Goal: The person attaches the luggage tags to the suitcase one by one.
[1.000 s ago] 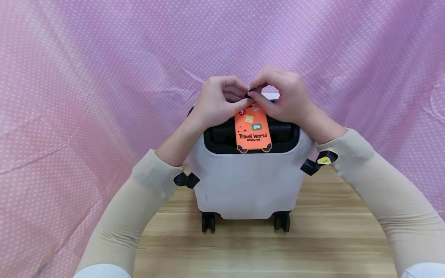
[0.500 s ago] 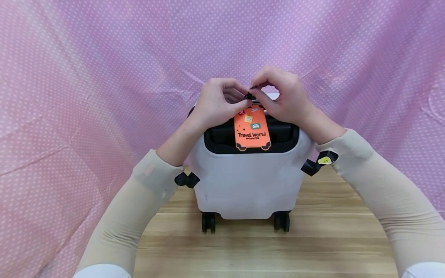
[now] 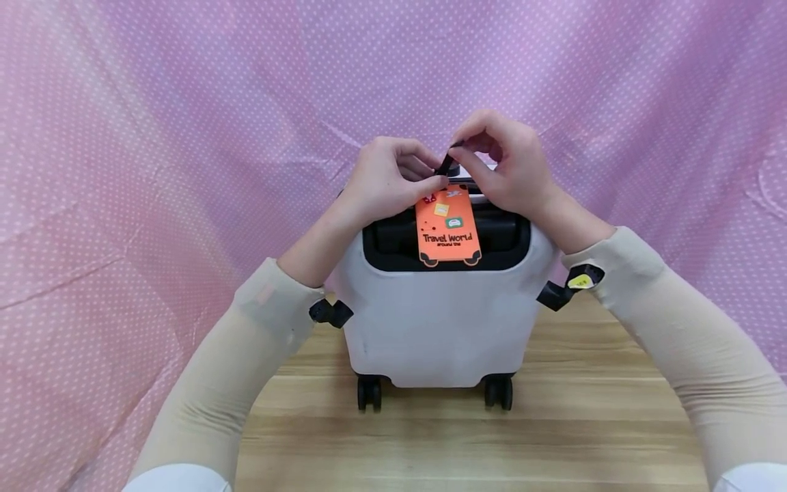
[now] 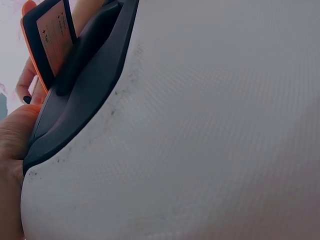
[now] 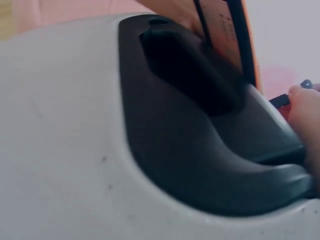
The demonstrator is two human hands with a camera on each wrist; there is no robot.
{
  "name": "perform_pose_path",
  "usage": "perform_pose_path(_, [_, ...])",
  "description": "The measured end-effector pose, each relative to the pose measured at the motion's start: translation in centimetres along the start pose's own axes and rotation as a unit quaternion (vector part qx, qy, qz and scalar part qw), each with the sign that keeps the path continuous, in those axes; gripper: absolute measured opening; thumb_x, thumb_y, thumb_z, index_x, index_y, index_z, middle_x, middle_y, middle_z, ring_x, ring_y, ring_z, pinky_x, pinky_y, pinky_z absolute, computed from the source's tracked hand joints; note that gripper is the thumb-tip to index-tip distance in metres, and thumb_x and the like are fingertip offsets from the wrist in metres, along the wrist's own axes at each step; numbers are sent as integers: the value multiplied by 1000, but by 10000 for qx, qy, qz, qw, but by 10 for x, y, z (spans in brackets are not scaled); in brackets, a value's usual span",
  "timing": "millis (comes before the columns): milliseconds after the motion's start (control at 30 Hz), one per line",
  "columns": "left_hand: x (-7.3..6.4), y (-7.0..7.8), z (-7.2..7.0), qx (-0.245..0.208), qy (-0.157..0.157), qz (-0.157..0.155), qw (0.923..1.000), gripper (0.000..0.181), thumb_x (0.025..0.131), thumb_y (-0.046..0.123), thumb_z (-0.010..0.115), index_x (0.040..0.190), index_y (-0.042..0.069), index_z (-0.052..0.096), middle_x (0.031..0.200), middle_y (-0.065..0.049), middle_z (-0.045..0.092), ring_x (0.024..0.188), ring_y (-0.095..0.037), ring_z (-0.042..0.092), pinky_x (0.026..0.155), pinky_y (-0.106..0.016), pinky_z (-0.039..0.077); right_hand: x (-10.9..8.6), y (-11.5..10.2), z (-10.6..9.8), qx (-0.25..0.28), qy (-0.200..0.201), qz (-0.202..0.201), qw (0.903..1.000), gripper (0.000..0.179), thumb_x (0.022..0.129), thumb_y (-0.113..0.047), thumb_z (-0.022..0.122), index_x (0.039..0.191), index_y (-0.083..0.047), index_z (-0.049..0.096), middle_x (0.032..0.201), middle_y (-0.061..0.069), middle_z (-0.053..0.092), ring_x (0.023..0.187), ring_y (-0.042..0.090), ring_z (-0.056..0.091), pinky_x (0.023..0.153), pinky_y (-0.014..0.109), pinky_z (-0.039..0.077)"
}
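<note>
An orange luggage tag (image 3: 447,225) printed "Travel World" hangs against the black handle recess of a white suitcase (image 3: 439,328). From its top rises a short black strap (image 3: 447,162). My left hand (image 3: 393,174) pinches the lower part of this strap between thumb and fingers, just above the tag. With thumb and forefinger, my right hand (image 3: 507,164) holds the strap's upper end, higher and to the right. The left wrist view shows the tag's back, a printed card (image 4: 54,37) in a dark frame. In the right wrist view, the strap (image 5: 280,101) sticks out from the right fingertips.
The suitcase stands upright on black wheels (image 3: 498,393) on a wood-grain surface (image 3: 455,444). A pink dotted cloth (image 3: 277,82) hangs behind and at both sides. Black wrist devices (image 3: 330,313) sit at both sleeve cuffs, close to the suitcase's sides.
My right hand has moved up and to the right, drawing out more of the black strap between the two hands. The left hand has stayed nearly in place; the tag shifted slightly.
</note>
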State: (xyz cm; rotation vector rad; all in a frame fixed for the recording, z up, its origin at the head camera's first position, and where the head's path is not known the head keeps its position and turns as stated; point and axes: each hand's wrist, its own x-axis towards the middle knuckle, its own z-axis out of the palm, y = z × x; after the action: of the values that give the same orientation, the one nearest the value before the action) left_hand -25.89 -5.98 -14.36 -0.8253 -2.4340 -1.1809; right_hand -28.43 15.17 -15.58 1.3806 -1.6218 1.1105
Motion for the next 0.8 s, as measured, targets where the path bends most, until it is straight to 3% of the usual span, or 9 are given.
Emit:
perform_pose_path(100, [1, 0, 0, -88, -131, -121, 9998, 21, 89, 21, 85, 107, 9, 82, 100, -9, 83, 90, -15, 80, 84, -27, 63, 0, 3, -2, 290, -19, 312, 9991, 26, 88, 23, 67, 106, 21, 49, 95, -10, 67, 82, 3, 74, 80, 19, 63])
perform_pose_path(167, [2, 0, 0, -124, -178, -133, 9997, 22, 89, 21, 84, 107, 8, 82, 100, -8, 83, 90, -15, 80, 85, -26, 63, 2, 4, -4, 246, -102, 477, 9985, 29, 89, 21, 67, 109, 20, 46, 92, -8, 67, 78, 6, 75, 79, 20, 63])
perform_pose_path(267, [3, 0, 0, -164, -157, -87, 9997, 22, 89, 20, 84, 106, 7, 82, 101, -9, 83, 90, -15, 81, 86, -26, 63, 5, 4, -9, -261, -268, 832, 9958, 26, 93, 12, 70, 113, 16, 53, 88, 0, 71, 75, 5, 74, 78, 17, 62])
perform_pose_path(433, [4, 1, -1, -112, -75, -133, 9998, 24, 89, 20, 86, 108, 6, 82, 103, -10, 83, 92, -16, 81, 88, -27, 63, 5, 2, -12, -1110, -431, 1446, 9823, 22, 93, -4, 77, 113, 5, 73, 103, 10, 73, 89, -1, 70, 85, 12, 58])
perform_pose_path(600, [1, 0, 1, -132, -71, -106, 9998, 24, 89, 19, 85, 109, 6, 81, 103, -10, 83, 92, -16, 80, 88, -27, 64, -3, 3, -12, -983, -519, 1109, 9876, 23, 89, -2, 80, 111, 5, 76, 107, 14, 76, 96, 0, 71, 93, 16, 59])
perform_pose_path(800, [0, 0, 1, -229, -47, -88, 9997, 23, 89, 18, 85, 108, 6, 82, 102, -10, 83, 92, -16, 81, 87, -27, 64, -6, 1, -12, -645, -749, 620, 9932, 20, 88, 4, 78, 107, 9, 72, 101, 17, 77, 92, 0, 73, 90, 17, 60])
